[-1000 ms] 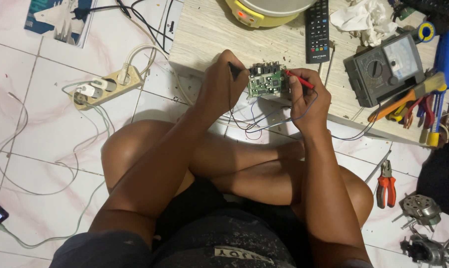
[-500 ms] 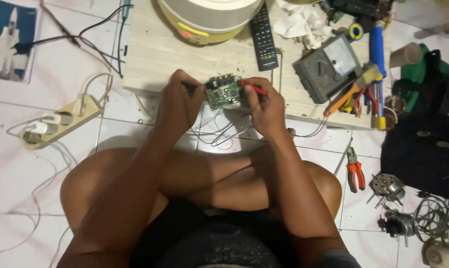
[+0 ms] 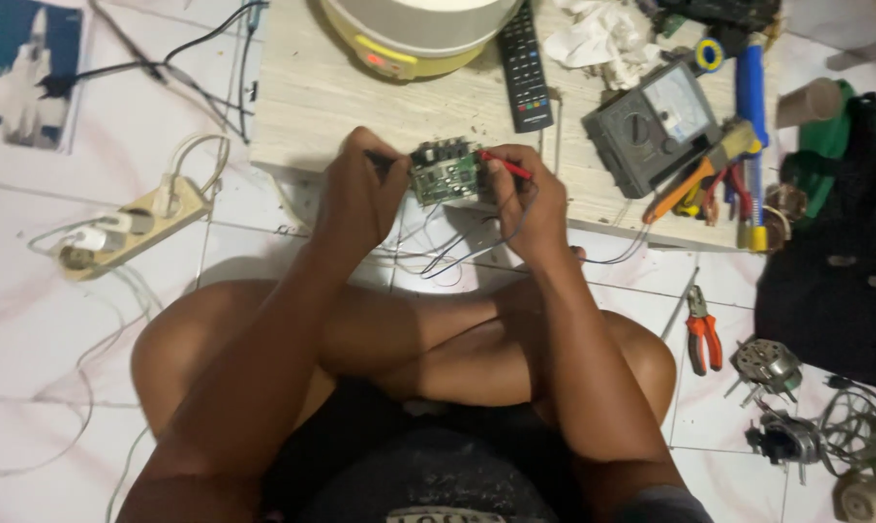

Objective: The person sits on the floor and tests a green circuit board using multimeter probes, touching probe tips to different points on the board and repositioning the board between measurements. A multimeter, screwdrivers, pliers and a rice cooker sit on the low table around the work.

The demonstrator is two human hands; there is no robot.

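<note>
A small green circuit board (image 3: 445, 172) is held between both hands above the edge of a low wooden board (image 3: 312, 107). My left hand (image 3: 362, 191) grips a black probe against the circuit board's left side. My right hand (image 3: 527, 199) pinches a red probe (image 3: 504, 164) whose tip touches the circuit board's right side. Thin wires (image 3: 457, 250) hang from the circuit board toward my crossed legs. A grey analog multimeter (image 3: 651, 126) lies to the right on the wood.
A yellow rice cooker (image 3: 414, 34), a black remote (image 3: 525, 63), a white rag (image 3: 607, 34) and several tools (image 3: 738, 165) lie on the wood. A power strip (image 3: 133, 228) sits left on the tiled floor; orange pliers (image 3: 701, 334) and small motors (image 3: 767, 366) sit right.
The view has shifted so the hands and circuit board sit nearer the middle of the frame. Both hands keep the same hold on the probes at the board.
</note>
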